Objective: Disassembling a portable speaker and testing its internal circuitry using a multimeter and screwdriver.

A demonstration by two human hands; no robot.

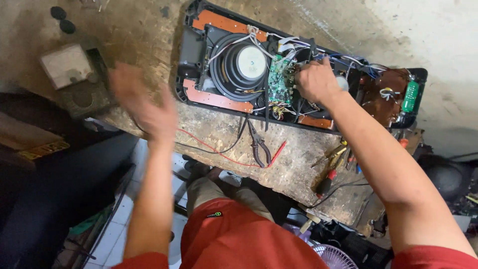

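An opened black speaker case (191, 50) lies on a worn workbench (214, 132), showing a round speaker cone (249, 62), a green circuit board (280, 79) and many wires. My right hand (316, 82) is closed into the case just right of the green board, gripping something hidden under the fingers. My left hand (142, 102) is blurred in mid-air over the bench's left part, fingers spread, holding nothing. It is nearest a grey multimeter (74, 74).
Pliers (259, 144) and a red test lead (224, 154) lie on the bench in front of the case. Screwdrivers (331, 159) sit near the right front edge. My red shorts (234, 234) and a tiled floor show below. A small fan (331, 256) stands at the bottom.
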